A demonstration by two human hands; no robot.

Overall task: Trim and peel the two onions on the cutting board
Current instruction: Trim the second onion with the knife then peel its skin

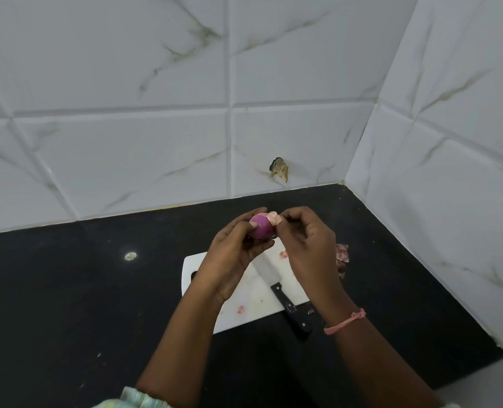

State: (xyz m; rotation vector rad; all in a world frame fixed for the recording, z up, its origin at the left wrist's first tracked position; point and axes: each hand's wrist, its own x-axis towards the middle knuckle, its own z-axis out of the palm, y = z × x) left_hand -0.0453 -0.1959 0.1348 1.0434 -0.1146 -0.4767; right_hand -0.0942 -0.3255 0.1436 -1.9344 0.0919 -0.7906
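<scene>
A black stone countertop [67,290] runs into a corner where two walls of white marble-veined tile [126,142] meet, and one tile on the back wall has a chipped hole [279,169] just above the counter's rear edge. A white cutting board [253,304] lies near the counter's right side, its far part covered by the hands and its left end showing a handle cut-out. Only one onion [261,226] can be seen; it is purple and mostly bare, held in the air above the board's far edge, and whether a second one lies behind the hands cannot be told. The left hand [232,254] cups the onion, thumb and fingers curled round it. The right hand [306,240] has its fingers curled together, the tips pinching a pale flap of skin [273,217] at the onion's top right. A knife [285,298] lies on the board's right part, its blade partly under the hands and its black handle hanging over the board's near right corner onto the counter. Small pink scraps [240,309] dot the board, and a heap of peels [342,254] sits on the counter just off the board's right edge, partly hidden by the right hand. A pink band [344,322] circles the right wrist, and a light sleeve [135,399] is cut off at the bottom.
</scene>
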